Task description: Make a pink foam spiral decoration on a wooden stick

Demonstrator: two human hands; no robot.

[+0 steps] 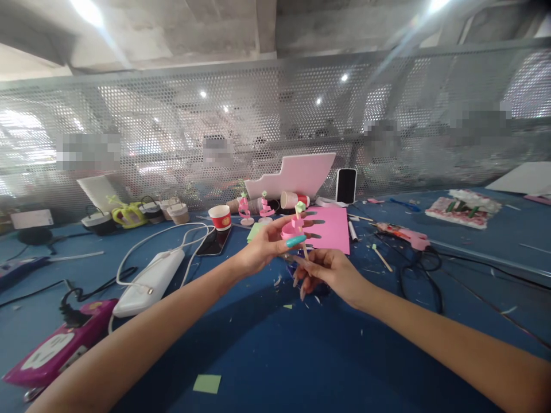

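Observation:
My left hand (269, 241) is raised over the blue table (267, 355), its fingers pinched round a curled pink paper spiral (293, 228) with a small green bit on top. The spiral sits on a thin wooden stick (305, 250). Just below, my right hand (325, 269) has its fingers closed on the lower end of that stick. Behind the hands a pink paper sheet (331, 228) lies flat on the table. Two similar pink spiral figures (255, 209) stand further back.
A white power bank (148, 281) with cables and a phone (214, 242) lie at the left, a red paper cup (220, 217) behind them. A pink glue gun (404, 234) with a black cord lies at the right. A perforated metal screen (275, 126) closes the table's far side.

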